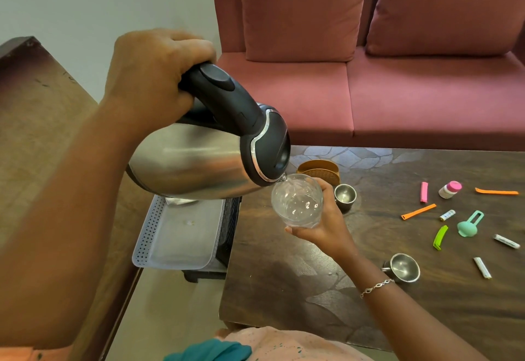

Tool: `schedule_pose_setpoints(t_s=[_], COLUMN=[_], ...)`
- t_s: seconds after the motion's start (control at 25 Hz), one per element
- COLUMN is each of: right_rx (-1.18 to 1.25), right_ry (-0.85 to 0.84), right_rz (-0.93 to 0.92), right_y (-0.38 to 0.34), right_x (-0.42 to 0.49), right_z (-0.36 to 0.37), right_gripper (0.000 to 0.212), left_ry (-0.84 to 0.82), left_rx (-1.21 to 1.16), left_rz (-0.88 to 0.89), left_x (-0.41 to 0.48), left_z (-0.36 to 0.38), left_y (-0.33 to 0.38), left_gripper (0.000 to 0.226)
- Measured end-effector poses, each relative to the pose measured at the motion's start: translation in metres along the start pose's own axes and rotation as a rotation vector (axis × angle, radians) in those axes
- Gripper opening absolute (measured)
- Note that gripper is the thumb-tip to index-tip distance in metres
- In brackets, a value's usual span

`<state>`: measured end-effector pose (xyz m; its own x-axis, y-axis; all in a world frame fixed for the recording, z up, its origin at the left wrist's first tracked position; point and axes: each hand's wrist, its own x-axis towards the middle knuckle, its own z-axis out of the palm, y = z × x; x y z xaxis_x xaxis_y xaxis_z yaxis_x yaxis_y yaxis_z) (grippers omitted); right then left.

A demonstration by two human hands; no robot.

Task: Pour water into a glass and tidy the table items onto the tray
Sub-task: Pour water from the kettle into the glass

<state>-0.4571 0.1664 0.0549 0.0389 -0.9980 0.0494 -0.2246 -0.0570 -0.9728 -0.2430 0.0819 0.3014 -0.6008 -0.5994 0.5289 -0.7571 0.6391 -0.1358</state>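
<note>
Pouring from kettle [199, 161] into glass [297, 204], both held above the table's [298, 289] left end.

Left hand [153, 82] wrapped tight round the black handle, kettle tipped with spout touching the rim of the glass. Right hand [326, 224] cupped round the tilted glass, fingers closed on it. White tray [147, 235] empty below the left hand; steel cup [345, 196] just beyond the right hand, clips and small items scattered well to its right.

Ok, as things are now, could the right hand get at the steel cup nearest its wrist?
Probably not yet. The right hand is wrapped around the glass, held up under the kettle spout. The steel cup stands just beside that wrist with nothing over it, so it looks reachable once the glass is put down.
</note>
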Motion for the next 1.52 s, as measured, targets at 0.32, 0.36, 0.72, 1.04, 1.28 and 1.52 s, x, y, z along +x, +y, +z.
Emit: schedule_pose_setpoints(t_s=[0.32,0.36,0.72,1.04,1.28,1.52], right_rx=[-0.011,-0.01,-0.041,-0.034,-0.034,-0.018], right_ry=[0.011,0.013,-0.021,-0.06,-0.091,-0.091], right_rz=[-0.014,-0.011,-0.042,-0.086,-0.08,-0.058], right_y=[-0.001,-0.001,-0.011,-0.038,-0.052,-0.059], right_x=[0.003,0.004,0.017,0.046,0.066,0.081], right_z=[-0.004,-0.005,0.007,0.04,0.066,0.09], right_gripper=[0.091,0.091,0.092,0.09,0.089,0.095], left_ry=[0.024,0.027,-0.102,-0.031,0.197,0.418], left_rx=[-0.215,-0.238,-0.58,-0.686,-0.805,-0.871], left_rz=[-0.399,-0.478,-1.038,-1.539,-1.773,-1.958], left_x=[-0.032,-0.037,-0.098,-0.17,-0.23,-0.273], left_z=[0.019,0.021,0.028,0.061,0.121,0.187], left_y=[-0.011,-0.015,-0.076,-0.096,-0.101,-0.115], left_gripper=[0.033,0.032,0.038,0.042,0.045,0.047])
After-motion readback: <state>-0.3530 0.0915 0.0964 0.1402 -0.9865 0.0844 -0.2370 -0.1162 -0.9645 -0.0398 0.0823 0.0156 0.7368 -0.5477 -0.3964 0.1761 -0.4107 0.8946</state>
